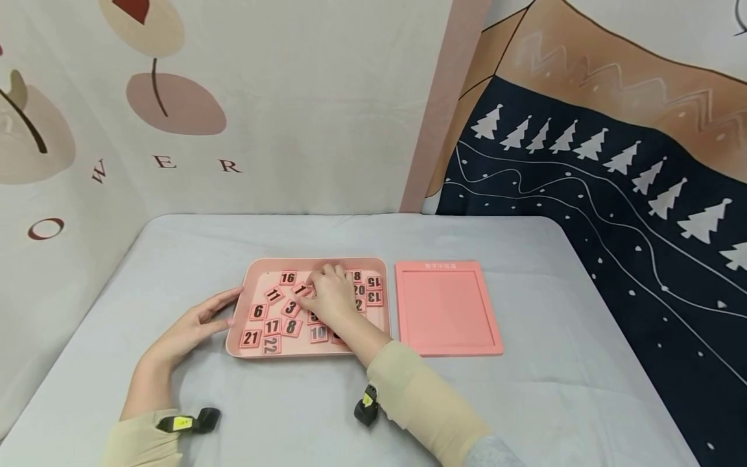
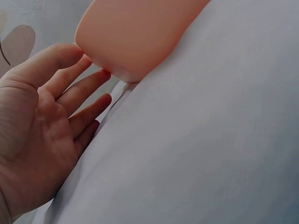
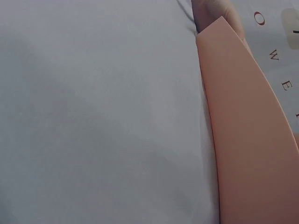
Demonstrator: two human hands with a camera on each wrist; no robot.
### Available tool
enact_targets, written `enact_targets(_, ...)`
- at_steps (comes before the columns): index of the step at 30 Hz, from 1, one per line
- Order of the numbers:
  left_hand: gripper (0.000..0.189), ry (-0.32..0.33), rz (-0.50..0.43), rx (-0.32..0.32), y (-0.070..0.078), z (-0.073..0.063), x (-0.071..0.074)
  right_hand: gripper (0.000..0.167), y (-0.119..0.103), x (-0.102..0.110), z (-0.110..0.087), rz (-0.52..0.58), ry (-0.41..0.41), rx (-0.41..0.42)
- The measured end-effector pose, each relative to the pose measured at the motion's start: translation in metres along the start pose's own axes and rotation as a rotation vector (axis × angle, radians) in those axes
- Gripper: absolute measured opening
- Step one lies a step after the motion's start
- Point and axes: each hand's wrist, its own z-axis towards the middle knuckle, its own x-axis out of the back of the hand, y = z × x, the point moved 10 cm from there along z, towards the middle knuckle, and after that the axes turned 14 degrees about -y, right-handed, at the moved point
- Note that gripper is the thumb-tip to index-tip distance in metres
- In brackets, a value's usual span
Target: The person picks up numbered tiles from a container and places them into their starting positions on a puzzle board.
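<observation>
White-covered table. Number tiles, loose in pink tray, left of pink frame. Right hand over them, fingers bent; whether pinching, cannot tell. Left hand at tray's left rim, fingers spread. Step, seemingly: tile picking; next calls for one-tile pinch.

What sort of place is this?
Probably an indoor play or filming corner, though I can't be certain. A cloth-covered table stands before a tree-patterned backdrop, and on it a tray of number tiles lies beside a pink board.
</observation>
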Motion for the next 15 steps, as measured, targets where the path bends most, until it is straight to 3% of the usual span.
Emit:
enact_targets(7, 0.057, 0.002, -0.002, 0.005, 0.0010, -0.0016, -0.0007, 0.038, -0.0024, -0.0019, 0.0042, -0.044, 0.002, -0.034)
enact_targets(15, 0.056, 0.005, -0.005, 0.013, 0.0029, -0.0023, -0.0024, 0.037, -0.0012, -0.0016, 0.0036, -0.019, 0.009, -0.066)
